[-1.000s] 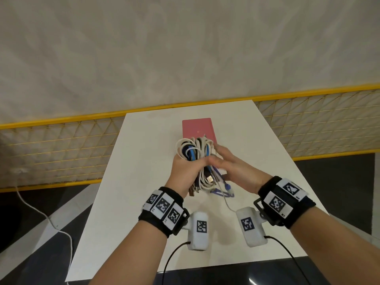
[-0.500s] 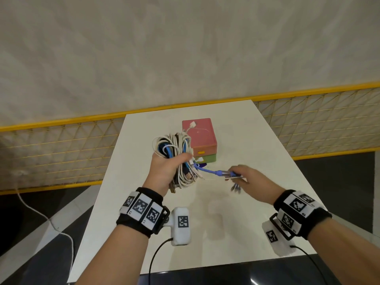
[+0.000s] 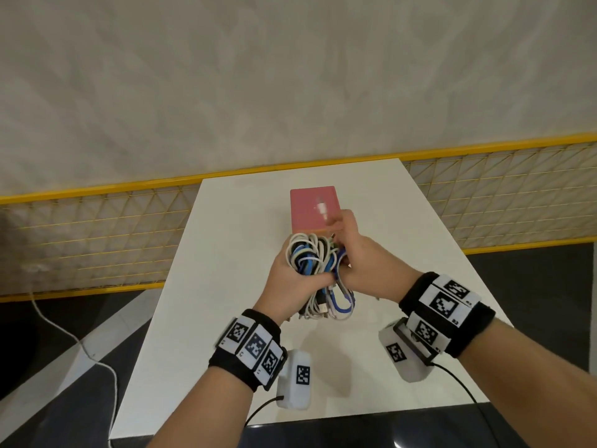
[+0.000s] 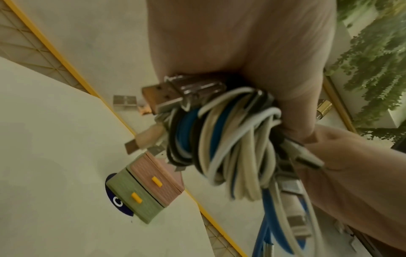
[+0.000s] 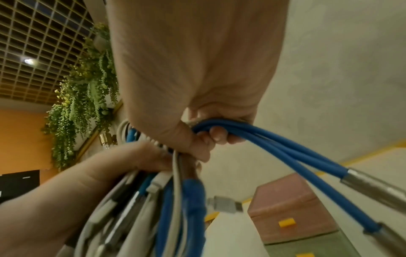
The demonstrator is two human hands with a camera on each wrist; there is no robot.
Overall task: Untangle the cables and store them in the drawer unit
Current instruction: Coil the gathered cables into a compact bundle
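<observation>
A tangled bundle of white, blue and black cables [image 3: 318, 270] [image 4: 222, 140] hangs above the white table [image 3: 206, 286]. My left hand [image 3: 290, 279] grips the bundle around its middle, plugs sticking out both ends. My right hand [image 3: 358, 253] is pressed against the bundle's right side, fingers curled round blue cable strands [image 5: 259, 139] with metal plugs at their ends. The drawer unit [image 3: 315, 210] [image 4: 147, 187] [image 5: 292, 210] stands just beyond the hands, pink drawer over green drawer, both closed, yellow handles. A white plug [image 3: 321, 208] shows in front of its pink top.
A yellow mesh fence [image 3: 97, 237] runs behind the table on both sides. A thin white cord [image 3: 74, 337] trails over the dark floor at the left. Bare table surface lies on either side of the hands and toward the near edge.
My right hand, which had drawn a blue cable out to the right, has come back against the bundle. The left hand with the bundle has shifted right, back in front of the drawer unit.
</observation>
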